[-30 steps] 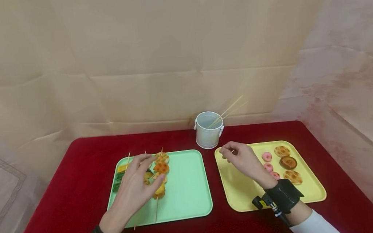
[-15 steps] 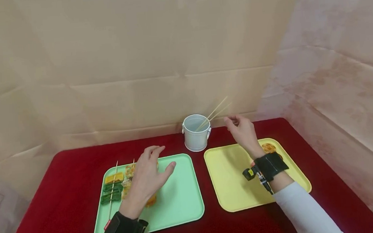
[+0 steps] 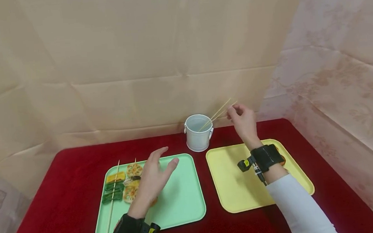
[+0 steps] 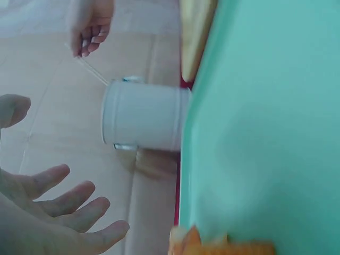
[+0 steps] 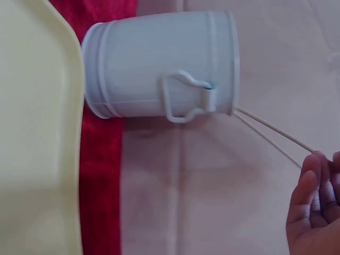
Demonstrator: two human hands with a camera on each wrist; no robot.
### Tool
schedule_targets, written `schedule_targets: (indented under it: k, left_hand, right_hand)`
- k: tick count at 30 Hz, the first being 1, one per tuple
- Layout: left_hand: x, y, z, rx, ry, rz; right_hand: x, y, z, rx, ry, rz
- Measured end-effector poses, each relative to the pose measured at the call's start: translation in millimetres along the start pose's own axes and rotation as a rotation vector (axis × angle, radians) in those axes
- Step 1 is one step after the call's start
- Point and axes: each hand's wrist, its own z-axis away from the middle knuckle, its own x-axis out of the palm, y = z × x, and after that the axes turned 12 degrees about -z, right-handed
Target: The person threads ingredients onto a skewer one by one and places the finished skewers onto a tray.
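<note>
Two thin bamboo skewers [image 3: 218, 111] lean out of a small white bucket [image 3: 197, 140] at the back of the table. My right hand [image 3: 245, 124] is at their upper ends and pinches one between thumb and fingers; in the right wrist view the skewer [image 5: 276, 129] runs from the bucket's rim to the fingertips. My left hand [image 3: 154, 175] hovers above the green tray [image 3: 184, 208], fingers spread and holding nothing. Beneath and beside it lie loaded skewers, one bearing a yellow piece and folded green pieces [image 3: 113, 191], another round lotus-root-like slices [image 3: 134, 170]. Part of this food is hidden by the left hand.
A yellow tray [image 3: 233, 189] lies on the right, its brown food pieces [image 3: 282, 158] mostly behind my right forearm. Red cloth [image 3: 70, 184] covers the table. Pale fabric [image 3: 120, 63] hangs close behind the bucket.
My right hand has moved up and back from over the yellow tray to the skewers in the bucket. The left hand has shifted slightly right, and the head view has turned.
</note>
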Motion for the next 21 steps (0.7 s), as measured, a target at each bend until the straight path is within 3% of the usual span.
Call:
schedule_targets:
  k: [5,10,15,17,21]
  left_hand:
    - [-0.7,8.4,-2.6,-0.076,-0.024,0.232]
    - [-0.6,13.5,-5.2,-0.139,-0.025,0.426]
    - [-0.2,15.8,-7.7,-0.159,-0.053,0.586]
    - [-0.3,16.0,-8.6,-0.164,-0.075,0.657]
    - [0.0,18.3,-9.1,-0.194,-0.094,0.793]
  right_hand:
    - [-12,-13,7.9,-0.145,0.053,-0.097]
    - [-24,-29,19.7,-0.212,0.105,-0.116]
    - [-36,-39,29.8,-0.29,0.163,-0.148]
    - [-41,-41,34.4,-0.3,0.181,-0.193]
    - [-44,-42,44.8,-0.235,0.209,-0.331]
